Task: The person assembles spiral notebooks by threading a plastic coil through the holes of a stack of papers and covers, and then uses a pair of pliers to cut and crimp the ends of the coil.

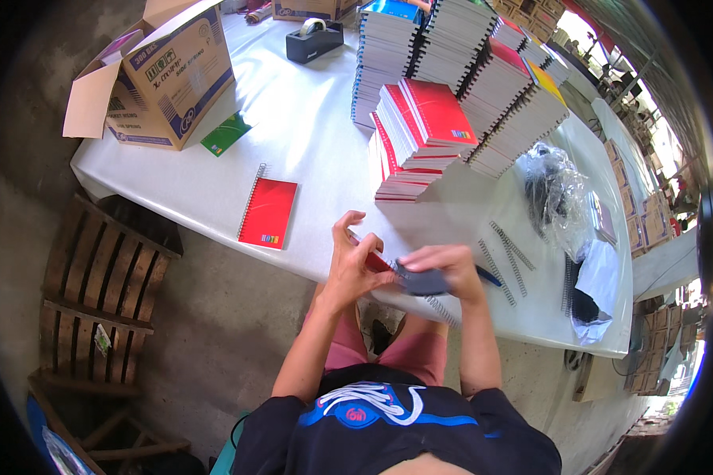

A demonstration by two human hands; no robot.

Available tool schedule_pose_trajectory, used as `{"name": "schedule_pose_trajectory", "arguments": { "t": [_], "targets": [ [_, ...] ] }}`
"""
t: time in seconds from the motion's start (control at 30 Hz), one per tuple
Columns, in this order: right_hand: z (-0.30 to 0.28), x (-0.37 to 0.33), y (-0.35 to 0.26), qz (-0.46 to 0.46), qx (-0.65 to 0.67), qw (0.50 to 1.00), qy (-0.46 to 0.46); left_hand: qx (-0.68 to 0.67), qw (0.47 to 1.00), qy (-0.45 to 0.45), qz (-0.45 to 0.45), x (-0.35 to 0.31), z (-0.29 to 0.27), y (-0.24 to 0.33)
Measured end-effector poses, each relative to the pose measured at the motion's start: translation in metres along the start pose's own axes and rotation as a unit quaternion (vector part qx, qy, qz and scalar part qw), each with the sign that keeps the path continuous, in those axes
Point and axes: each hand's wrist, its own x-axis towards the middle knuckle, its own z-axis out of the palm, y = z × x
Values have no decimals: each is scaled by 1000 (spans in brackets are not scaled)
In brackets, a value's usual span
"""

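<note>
Near the table's front edge, my left hand (353,267) grips a small red notebook (377,264), seen nearly edge-on. My right hand (450,261) is closed over a dark grey flat object (422,282), blurred and of unclear kind, against the notebook's spine side. A metal spiral coil (442,310) sticks out below that object toward me. To the left lies a red spiral notebook (268,214) with its coil in place. Beyond my hands stands a stack of red notebooks (432,119). Loose spiral coils (503,257) lie right of my right hand, near a slim blue tool (489,275).
Tall stacks of spiral-bound notebooks (495,103) fill the far right-centre. An open cardboard box (170,83), a green notebook or cover (226,134) and a tape dispenser (314,41) occupy the far left. Clear plastic bags (558,190) lie right; a wooden slatted chair (103,293) stands left.
</note>
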Motion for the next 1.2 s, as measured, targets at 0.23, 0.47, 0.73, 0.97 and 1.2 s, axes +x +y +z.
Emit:
{"name": "schedule_pose_trajectory", "arguments": {
  "t": [0.23,0.47,0.73,0.97,1.2],
  "targets": [
    [1,4,-3,76,-55,994,47,-77,997,4,-17,-8,3,-17],
    [2,17,15,75,-29,996,44,-119,992,-1,-29,-3,5,-21],
    [15,26,9,67,-113,989,65,-191,977,-39,-91,1,5,-23],
    [19,36,13,96,-134,985,49,-157,985,-28,-64,-3,7,-24],
    [6,30,12,113,-190,975,32,-179,981,-37,-61,-4,12,-29]
  ]
}}
